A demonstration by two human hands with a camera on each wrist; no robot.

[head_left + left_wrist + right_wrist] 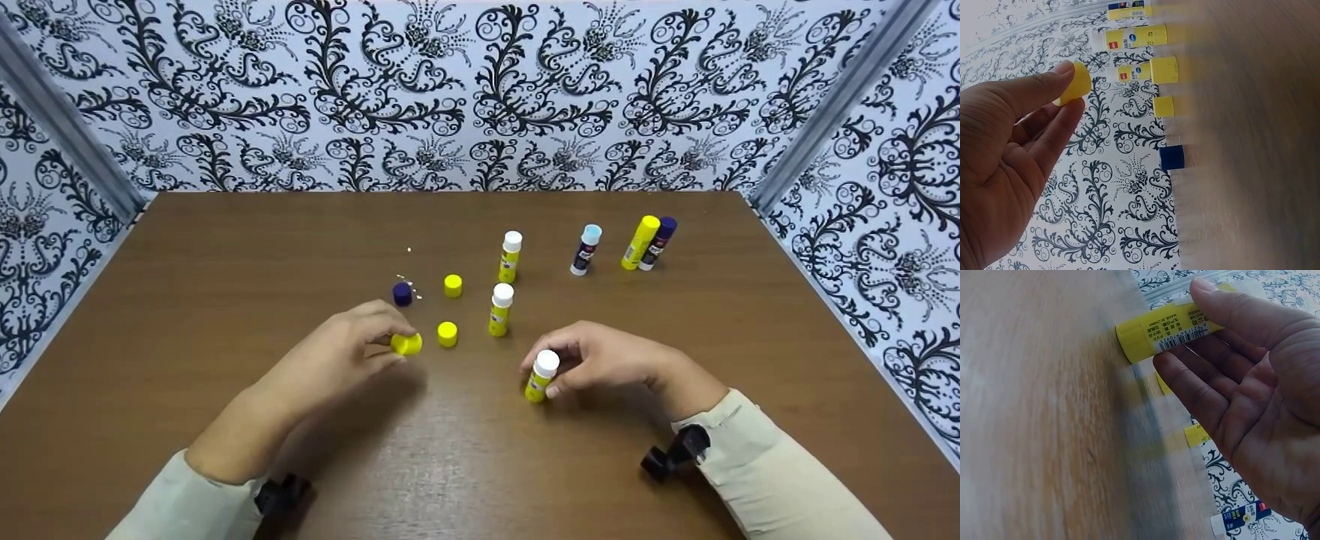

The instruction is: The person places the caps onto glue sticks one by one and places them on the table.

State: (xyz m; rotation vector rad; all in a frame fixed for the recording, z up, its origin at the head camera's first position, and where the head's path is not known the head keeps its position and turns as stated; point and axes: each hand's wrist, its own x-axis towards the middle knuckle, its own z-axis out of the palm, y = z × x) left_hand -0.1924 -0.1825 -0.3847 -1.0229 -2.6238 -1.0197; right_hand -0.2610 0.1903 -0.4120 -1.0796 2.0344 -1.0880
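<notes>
My left hand (352, 341) pinches a yellow glue-stick cap (406, 344) between thumb and fingertips, a little above the table. The left wrist view shows that same yellow cap (1075, 84) at the thumb tip. My right hand (611, 364) holds an uncapped yellow glue stick (538, 386) upright, white end up. Its printed label and barcode face the right wrist view, with the thumb on one side of the glue stick (1168, 329) and the fingers on the other. Whether its base touches the table, I cannot tell.
Two uncapped yellow glue sticks (499, 315) (509, 262) stand mid-table. Beside them are two yellow caps (448, 334) (453, 286), a dark blue cap (402, 294) and white crumbs. Farther right stand an uncapped blue glue stick (584, 255), a capped yellow one (640, 244) and a capped blue one (660, 244).
</notes>
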